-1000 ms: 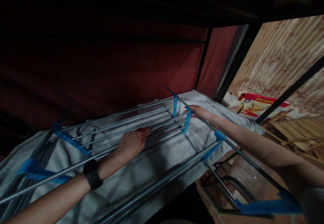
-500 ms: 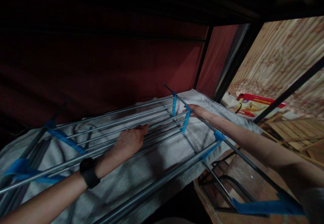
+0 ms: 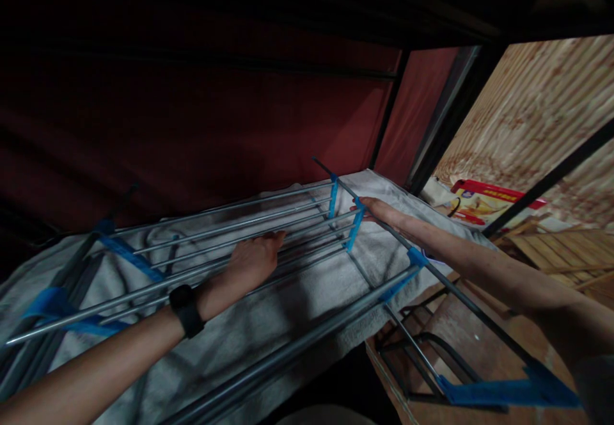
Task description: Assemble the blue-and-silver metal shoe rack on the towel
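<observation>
A rack of grey metal tubes with blue plastic brackets lies across a grey-white cloth. On its middle rods rests my left hand, closed over them, with most of its fingertips hidden below and a black watch on the wrist. My right hand grips the far end pole beside a blue bracket; its thumb and part of its fingers show. Another blue bracket joins the long front tube to the same pole.
A dark red panel rises behind the cloth. Black frame posts stand at the right. Beyond them are a corrugated wall, a red and yellow box and slatted wood. A black metal frame is below at right.
My left hand has shifted slightly to the right along the rods, its fingers now more curled. The right hand keeps its place on the end pole.
</observation>
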`<state>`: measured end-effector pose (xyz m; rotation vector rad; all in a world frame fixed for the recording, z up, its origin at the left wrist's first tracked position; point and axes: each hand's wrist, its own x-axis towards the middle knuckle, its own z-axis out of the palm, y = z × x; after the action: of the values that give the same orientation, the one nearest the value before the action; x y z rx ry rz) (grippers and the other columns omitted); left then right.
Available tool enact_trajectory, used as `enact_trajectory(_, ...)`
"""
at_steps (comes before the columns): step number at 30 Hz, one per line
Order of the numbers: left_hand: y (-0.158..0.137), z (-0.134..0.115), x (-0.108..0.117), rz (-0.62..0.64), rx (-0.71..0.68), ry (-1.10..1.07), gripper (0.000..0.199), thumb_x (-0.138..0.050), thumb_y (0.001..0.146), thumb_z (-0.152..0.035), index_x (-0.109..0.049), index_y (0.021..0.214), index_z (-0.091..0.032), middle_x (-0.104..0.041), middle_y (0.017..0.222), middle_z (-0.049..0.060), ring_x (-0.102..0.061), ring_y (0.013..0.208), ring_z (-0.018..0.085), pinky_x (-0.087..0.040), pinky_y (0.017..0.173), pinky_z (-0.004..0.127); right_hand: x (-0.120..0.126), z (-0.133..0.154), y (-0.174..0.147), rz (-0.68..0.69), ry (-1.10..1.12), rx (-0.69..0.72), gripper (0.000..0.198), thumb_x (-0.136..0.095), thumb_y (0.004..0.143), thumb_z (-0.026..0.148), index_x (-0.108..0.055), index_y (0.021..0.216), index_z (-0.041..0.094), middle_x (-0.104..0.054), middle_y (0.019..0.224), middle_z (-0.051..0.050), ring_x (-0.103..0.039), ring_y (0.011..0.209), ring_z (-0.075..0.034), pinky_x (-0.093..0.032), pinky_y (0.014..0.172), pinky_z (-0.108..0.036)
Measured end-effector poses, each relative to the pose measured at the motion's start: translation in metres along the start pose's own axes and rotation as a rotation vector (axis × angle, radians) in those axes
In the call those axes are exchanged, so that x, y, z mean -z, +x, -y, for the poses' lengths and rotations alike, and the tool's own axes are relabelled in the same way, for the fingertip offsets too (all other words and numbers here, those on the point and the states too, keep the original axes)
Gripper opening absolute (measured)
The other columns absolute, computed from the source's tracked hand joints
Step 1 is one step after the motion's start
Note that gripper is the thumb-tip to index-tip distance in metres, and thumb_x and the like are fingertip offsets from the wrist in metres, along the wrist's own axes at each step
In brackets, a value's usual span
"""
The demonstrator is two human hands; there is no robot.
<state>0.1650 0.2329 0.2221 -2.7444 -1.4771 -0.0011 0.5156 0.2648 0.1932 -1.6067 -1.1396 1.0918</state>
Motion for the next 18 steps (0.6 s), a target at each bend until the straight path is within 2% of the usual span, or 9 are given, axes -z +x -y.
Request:
enact_trajectory(5,-0.007,-0.011,0.014,0.015,-0.008,-0.028,0.037,-0.033,0.097,-0.017,-0.060,0.123,-0.019,-0.072,0.104,0.014,-0.071,0.090,0.028,-0.053,0.073,0.036,0.012,0.000,-0.004,0.011,-0.186,0.050,0.033,-0.051,0.091,0.037,-0.067,0.109,0.015,-0.071,0.115,-0.014,-0.064,0.113,-0.029,-0.049,0.104,-0.044)
enact_trajectory(8,-0.010,-0.011,0.017,-0.031,-0.091,-0.032,0.036,-0.040,0.094,-0.013,-0.058,0.125,-0.017,-0.071,0.109,0.013,-0.070,0.094,0.027,-0.053,0.074,0.035,0.017,-0.002,0.000,-0.149,-0.632,0.428,0.050,-0.049,0.090,0.047,-0.061,0.130,0.018,-0.064,0.130,-0.013,-0.057,0.126,-0.033,-0.041,0.112,-0.049)
enact_trajectory(10,-0.012,-0.008,0.015,-0.063,-0.128,-0.024,0.037,-0.043,0.091,-0.009,-0.058,0.124,-0.015,-0.070,0.112,0.013,-0.070,0.095,0.026,-0.053,0.075,0.035,0.011,0.000,-0.002,-0.117,-0.814,0.674,0.056,-0.043,0.094,0.049,-0.056,0.137,0.016,-0.058,0.140,-0.015,-0.052,0.133,-0.033,-0.038,0.115,-0.050)
enact_trajectory(12,-0.012,-0.006,0.013,-0.093,-0.152,-0.019,0.034,-0.045,0.090,-0.008,-0.059,0.120,-0.014,-0.070,0.111,0.014,-0.070,0.095,0.026,-0.053,0.075,0.035,-0.006,0.007,-0.012,-0.023,-0.912,0.865,0.057,-0.038,0.098,0.048,-0.053,0.141,0.015,-0.054,0.143,-0.016,-0.048,0.136,-0.032,-0.037,0.116,-0.050)
enact_trajectory(14,-0.012,-0.006,0.009,-0.117,-0.169,-0.013,0.030,-0.046,0.090,-0.008,-0.060,0.116,-0.013,-0.071,0.107,0.014,-0.070,0.094,0.026,-0.053,0.076,0.036,-0.031,0.015,-0.028,0.083,-0.955,0.992,0.054,-0.036,0.100,0.047,-0.051,0.143,0.018,-0.054,0.145,-0.015,-0.047,0.138,-0.030,-0.037,0.117,-0.051)
enact_trajectory(18,-0.010,-0.008,0.003,-0.156,-0.176,0.009,0.033,-0.049,0.095,-0.016,-0.056,0.125,-0.007,-0.070,0.109,0.018,-0.068,0.102,0.027,-0.050,0.089,0.040,-0.090,0.027,-0.056,0.256,-1.005,1.119,0.050,-0.039,0.101,0.044,-0.049,0.146,0.024,-0.054,0.145,-0.010,-0.046,0.139,-0.027,-0.032,0.119,-0.053)
